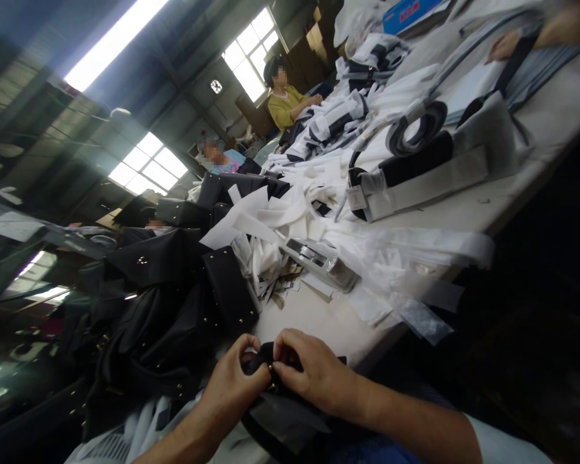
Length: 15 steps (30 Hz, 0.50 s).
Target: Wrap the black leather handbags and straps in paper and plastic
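Note:
Both my hands meet low in the middle of the view over a small black bag piece with brass studs. My left hand has its fingers curled round the piece from the left. My right hand pinches the same piece from the right, thumb and fingertips pressed together on it. A black strap or flap hangs below the hands. Just left of them lies a pile of black studded bags.
White foam and paper strips cover the long table, with a metal tool, clear plastic bags and black-and-grey rolls. Several other people sit along the far side; one hand shows at top right.

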Motion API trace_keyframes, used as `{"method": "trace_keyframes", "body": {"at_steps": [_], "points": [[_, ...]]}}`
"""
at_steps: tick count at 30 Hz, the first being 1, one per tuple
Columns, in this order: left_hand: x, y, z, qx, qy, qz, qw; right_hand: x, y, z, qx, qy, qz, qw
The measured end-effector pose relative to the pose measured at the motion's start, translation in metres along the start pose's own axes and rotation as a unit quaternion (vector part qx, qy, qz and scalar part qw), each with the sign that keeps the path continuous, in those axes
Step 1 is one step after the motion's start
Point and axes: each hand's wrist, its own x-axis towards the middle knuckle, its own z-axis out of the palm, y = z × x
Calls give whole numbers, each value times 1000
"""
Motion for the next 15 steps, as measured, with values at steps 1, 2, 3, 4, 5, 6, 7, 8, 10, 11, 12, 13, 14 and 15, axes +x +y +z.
{"method": "trace_keyframes", "body": {"at_steps": [1, 2, 3, 4, 5, 6, 7, 8, 10, 11, 12, 13, 14, 15], "points": [[1, 0, -1, 4, -2, 5, 1000, -1, 2, -1, 2, 11, 4, 1000], [2, -1, -4, 8, -9, 10, 1000, -1, 5, -2, 10, 18, 13, 1000], [4, -2, -7, 9, -20, 14, 1000, -2, 7, -6, 20, 17, 27, 999], [4, -4, -11, 5, -37, 17, 999, -2, 10, -10, 29, 4, 42, 999], [5, -5, -15, -4, -62, 19, 998, -2, 12, -15, 31, -13, 54, 998], [4, -8, -19, -22, -89, 21, 996, -3, 12, -20, 20, -26, 57, 998], [3, -10, -23, -45, -114, 23, 992, -4, 11, -24, -4, -28, 49, 998], [1, -13, -27, -71, -130, 25, 989, -4, 8, -27, -37, -20, 29, 999], [-5, -19, -33, -123, -130, 33, 983, -7, -1, -25, -108, -2, -31, 994], [-10, -22, -35, -142, -118, 39, 982, -8, -6, -20, -137, -8, -59, 989], [-15, -25, -37, -154, -102, 45, 982, -10, -10, -14, -158, -26, -80, 984], [-21, -29, -38, -161, -86, 51, 982, -11, -14, -8, -174, -50, -91, 979], [-28, -33, -38, -164, -73, 56, 982, -11, -17, -3, -185, -72, -96, 975], [-36, -39, -38, -163, -67, 58, 983, -10, -18, 1, -191, -91, -99, 972]]}}
